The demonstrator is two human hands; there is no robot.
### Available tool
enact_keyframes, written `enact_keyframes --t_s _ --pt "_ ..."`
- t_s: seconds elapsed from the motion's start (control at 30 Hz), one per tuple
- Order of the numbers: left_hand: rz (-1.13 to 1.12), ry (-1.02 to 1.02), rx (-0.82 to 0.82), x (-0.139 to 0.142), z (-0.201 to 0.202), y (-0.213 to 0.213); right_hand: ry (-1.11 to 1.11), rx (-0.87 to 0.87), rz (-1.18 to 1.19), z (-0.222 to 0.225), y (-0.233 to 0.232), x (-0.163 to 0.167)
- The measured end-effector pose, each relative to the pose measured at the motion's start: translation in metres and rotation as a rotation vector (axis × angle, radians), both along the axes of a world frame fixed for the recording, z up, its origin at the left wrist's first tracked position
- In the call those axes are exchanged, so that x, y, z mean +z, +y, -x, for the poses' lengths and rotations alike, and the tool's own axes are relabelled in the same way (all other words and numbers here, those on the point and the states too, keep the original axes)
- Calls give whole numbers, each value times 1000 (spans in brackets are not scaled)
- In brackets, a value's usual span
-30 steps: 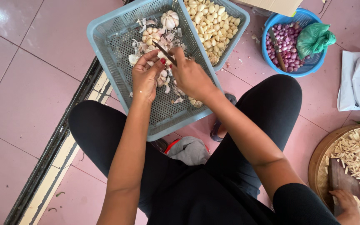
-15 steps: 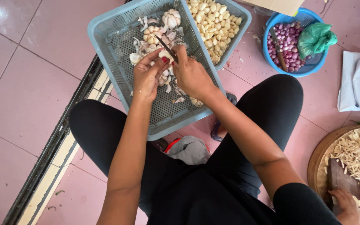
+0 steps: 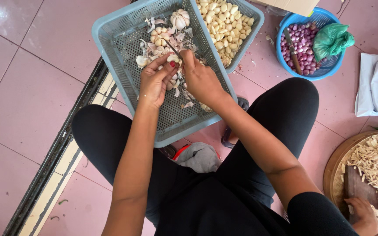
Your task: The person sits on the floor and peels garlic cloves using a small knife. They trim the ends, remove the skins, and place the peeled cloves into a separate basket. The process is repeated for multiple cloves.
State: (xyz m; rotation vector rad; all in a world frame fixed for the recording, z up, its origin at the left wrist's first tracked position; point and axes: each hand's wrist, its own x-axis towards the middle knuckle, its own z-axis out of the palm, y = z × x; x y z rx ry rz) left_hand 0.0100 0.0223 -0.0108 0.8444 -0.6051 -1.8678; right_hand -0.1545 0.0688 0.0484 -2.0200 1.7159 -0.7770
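My left hand pinches a garlic clove over a light blue slotted tray that rests on my knees. My right hand grips a small knife, its dark blade pointing up and left against the clove. Unpeeled cloves, papery skins and a whole garlic bulb lie in the tray beyond my fingers. A second compartment on the right holds a heap of peeled cloves.
A blue round basket holds purple shallots, a knife and a green plastic bag. A white bag lies at the right. Another person's hand rests on a round wooden board with chopped pale strips. A floor track runs at left.
Both hands have stayed over the tray, shifting slightly as the knife works at the clove; the blade tip has moved a little up and left.
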Motion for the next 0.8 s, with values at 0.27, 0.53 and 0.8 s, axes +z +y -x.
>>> enact_keyframes --t_s 0.27,0.53,0.8 --pt "102 -79 -21 25 5 4 -114 -36 -46 12 -4 17" --pt "352 -240 -13 33 12 11 -274 46 104 18 -8 25" --pt "465 -295 -1 29 11 12 -671 5 -236 26 -14 18"
